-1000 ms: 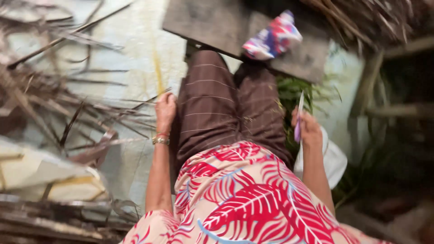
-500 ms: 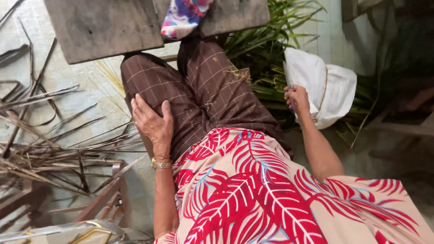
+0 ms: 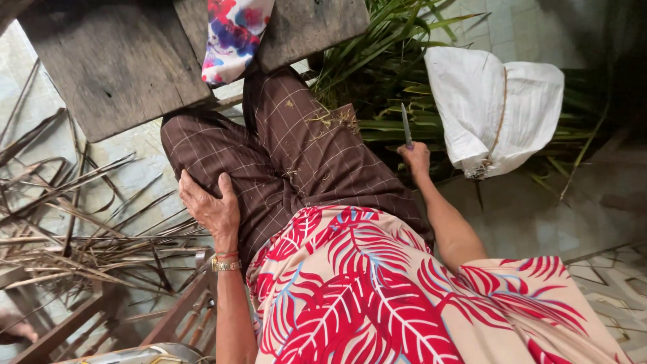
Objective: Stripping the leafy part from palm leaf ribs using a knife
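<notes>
The person wears a loose top (image 3: 377,296) that is pale peach with big red leaf shapes, white lines in the leaves and a few thin blue streaks. The legs are in dark brown trousers (image 3: 296,155) with thin light lines that make squares, and little bits of dry straw stick to the cloth. On the left wrist, just below the left hand (image 3: 209,209), sit a gold-coloured watch (image 3: 226,265) and thin red and green bands; both arms are bare.
</notes>
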